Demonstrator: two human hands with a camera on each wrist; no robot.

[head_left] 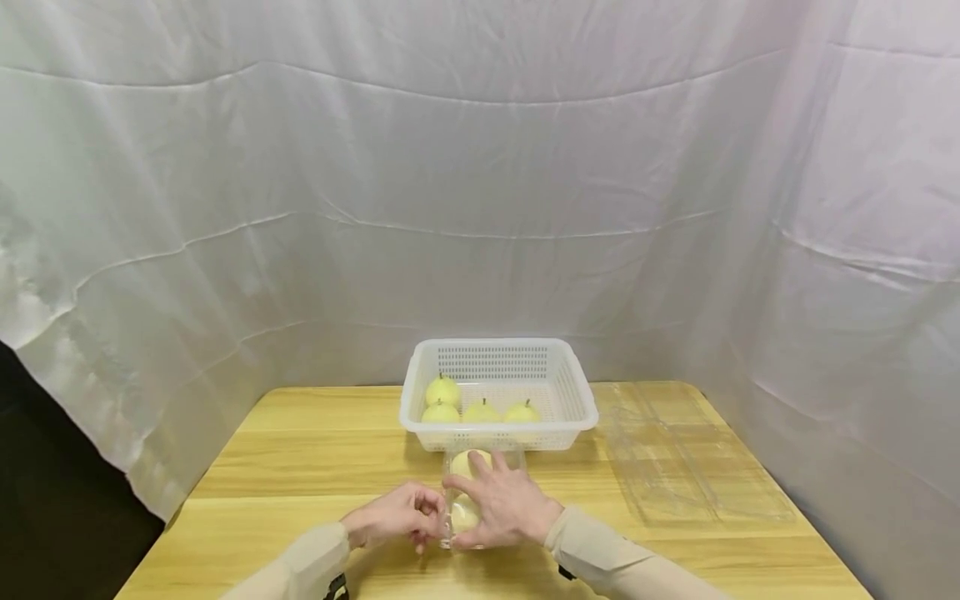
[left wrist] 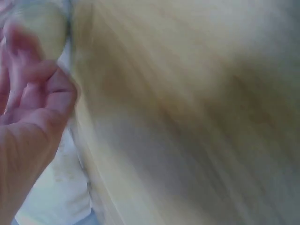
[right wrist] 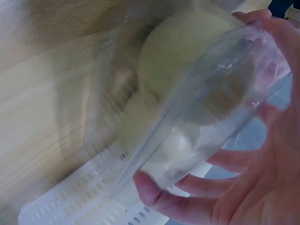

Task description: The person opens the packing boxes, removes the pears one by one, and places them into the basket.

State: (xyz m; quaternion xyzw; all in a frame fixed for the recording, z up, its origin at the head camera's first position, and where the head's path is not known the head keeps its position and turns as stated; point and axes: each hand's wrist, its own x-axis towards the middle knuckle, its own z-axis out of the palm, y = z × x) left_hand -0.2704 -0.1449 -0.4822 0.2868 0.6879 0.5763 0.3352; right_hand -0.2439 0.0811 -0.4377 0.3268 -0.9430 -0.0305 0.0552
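Observation:
A clear plastic box (head_left: 448, 533) with round yellow-green pears (head_left: 465, 513) inside stands before the basket. My right hand (head_left: 513, 504) lies across its top, fingers spread, gripping it by the edges. In the right wrist view a fingertip (right wrist: 147, 187) presses near one edge of the clear plastic, and the pears show blurred through it. At the box's left side my left hand (head_left: 405, 515) has its fingers curled, the fingertips against the edge. Blur in the left wrist view hides whether the left hand (left wrist: 35, 93) pinches the plastic.
Behind the box stands a white slotted basket (head_left: 577, 417) with several pears (head_left: 442, 390). Clear plastic containers (head_left: 690, 467) lie on the right of the wooden table (head_left: 300, 450). Pale cloth (head_left: 487, 183) hangs behind and at both sides.

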